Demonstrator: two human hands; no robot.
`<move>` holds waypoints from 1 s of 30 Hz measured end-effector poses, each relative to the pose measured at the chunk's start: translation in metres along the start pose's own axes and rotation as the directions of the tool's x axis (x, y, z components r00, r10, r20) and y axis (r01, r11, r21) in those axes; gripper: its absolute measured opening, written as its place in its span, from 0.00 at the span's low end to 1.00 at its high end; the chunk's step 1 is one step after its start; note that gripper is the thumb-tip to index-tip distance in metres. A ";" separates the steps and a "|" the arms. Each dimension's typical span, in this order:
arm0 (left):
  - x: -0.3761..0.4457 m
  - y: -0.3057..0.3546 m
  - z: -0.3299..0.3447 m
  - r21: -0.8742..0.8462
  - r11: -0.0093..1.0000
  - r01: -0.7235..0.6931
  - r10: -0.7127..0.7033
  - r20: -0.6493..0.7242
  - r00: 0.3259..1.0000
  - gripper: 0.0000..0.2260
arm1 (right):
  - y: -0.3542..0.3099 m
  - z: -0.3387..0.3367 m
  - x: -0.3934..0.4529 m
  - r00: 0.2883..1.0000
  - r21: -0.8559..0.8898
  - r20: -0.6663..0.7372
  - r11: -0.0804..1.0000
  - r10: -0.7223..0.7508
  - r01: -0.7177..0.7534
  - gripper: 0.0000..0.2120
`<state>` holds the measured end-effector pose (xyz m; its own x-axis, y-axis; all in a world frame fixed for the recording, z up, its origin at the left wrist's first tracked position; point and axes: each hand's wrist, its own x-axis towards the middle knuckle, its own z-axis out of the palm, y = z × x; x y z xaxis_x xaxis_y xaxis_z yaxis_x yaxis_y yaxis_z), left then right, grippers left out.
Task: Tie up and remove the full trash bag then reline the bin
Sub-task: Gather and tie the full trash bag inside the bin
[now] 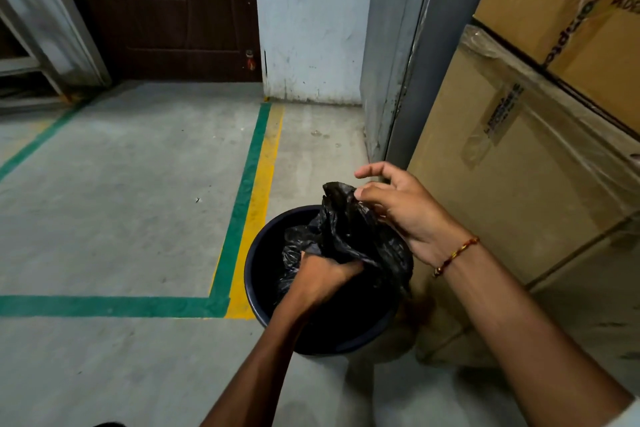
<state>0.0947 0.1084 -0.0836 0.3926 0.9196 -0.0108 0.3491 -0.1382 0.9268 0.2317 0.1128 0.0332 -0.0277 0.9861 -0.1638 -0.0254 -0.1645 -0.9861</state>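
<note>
A round dark bin [254, 274] stands on the concrete floor beside stacked cardboard boxes. A crumpled black trash bag [341, 222] rises out of its far right side and drapes over the rim. My left hand [323, 272] reaches down into the bin, fist closed around the bag's lower folds. My right hand [401, 208] is above the rim, thumb and a finger pinching the bag's raised top while the other fingers spread apart. The bottom of the bin is dark and I cannot see what lies there.
Large cardboard boxes [519, 149] wrapped in plastic film stand close on the right. A grey door frame [398, 80] and white wall are behind the bin. Green and yellow floor tape [249, 184] runs on the left. A brown door [166, 10] is at the back.
</note>
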 end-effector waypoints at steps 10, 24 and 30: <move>-0.007 0.012 -0.004 -0.234 0.958 -0.165 0.096 -0.279 0.956 0.13 | 0.078 -0.043 -0.021 0.984 -0.388 -0.074 0.914 -0.161 0.120 0.29; 0.019 0.034 -0.012 -0.123 0.977 -0.174 0.126 -0.324 0.938 0.19 | 0.094 0.018 -0.003 0.997 -0.435 0.068 0.898 -0.038 0.064 0.24; 0.016 0.052 -0.017 0.074 0.981 -0.182 0.196 -0.331 0.923 0.18 | 0.092 0.033 0.009 0.991 -0.547 0.004 0.829 -0.131 0.112 0.19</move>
<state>0.1049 0.1221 -0.0290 0.1494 0.9434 0.2960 0.3336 -0.3299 0.8831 0.1960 0.1058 -0.0580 -0.0285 0.9990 -0.0332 0.5227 -0.0135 -0.8524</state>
